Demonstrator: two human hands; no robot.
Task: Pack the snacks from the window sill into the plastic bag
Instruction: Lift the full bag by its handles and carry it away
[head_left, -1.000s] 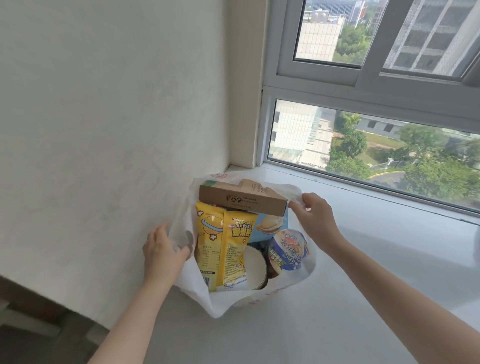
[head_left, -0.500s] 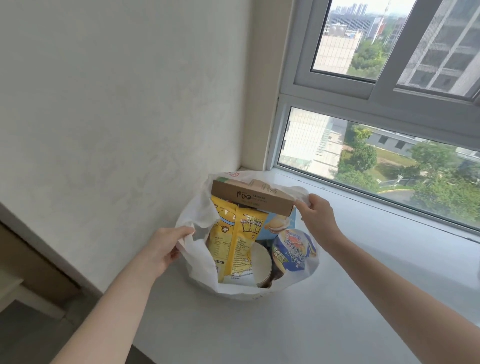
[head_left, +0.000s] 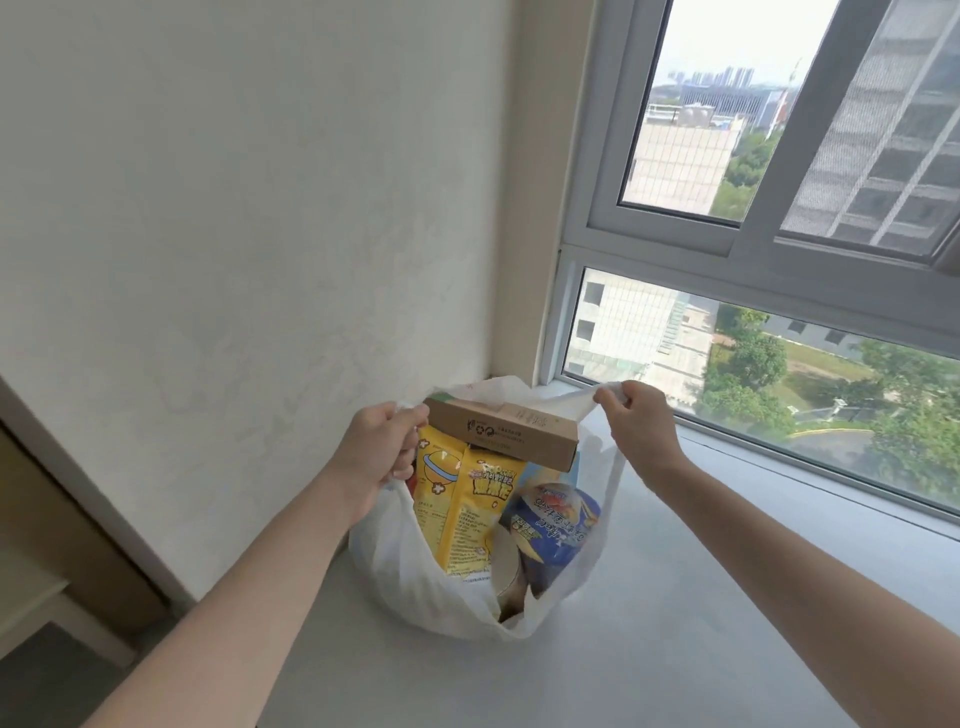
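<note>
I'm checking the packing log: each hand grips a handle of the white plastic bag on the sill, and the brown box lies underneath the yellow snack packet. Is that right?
Not quite. In the head view the brown box lies on top of the yellow snack packet, not underneath. The rest holds: the left hand and right hand each grip a handle of the white plastic bag on the sill.

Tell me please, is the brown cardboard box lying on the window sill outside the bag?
No, the brown cardboard box sits inside the white plastic bag.

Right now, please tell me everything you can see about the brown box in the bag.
The brown box is long, flat and looks like plain cardboard, with small dark print and recycling marks on its near side. It appears closed. It lies roughly level across the top of the white plastic bag, resting on the yellow snack packet. The left hand, gripping the bag's edge, is right at its left end.
</note>
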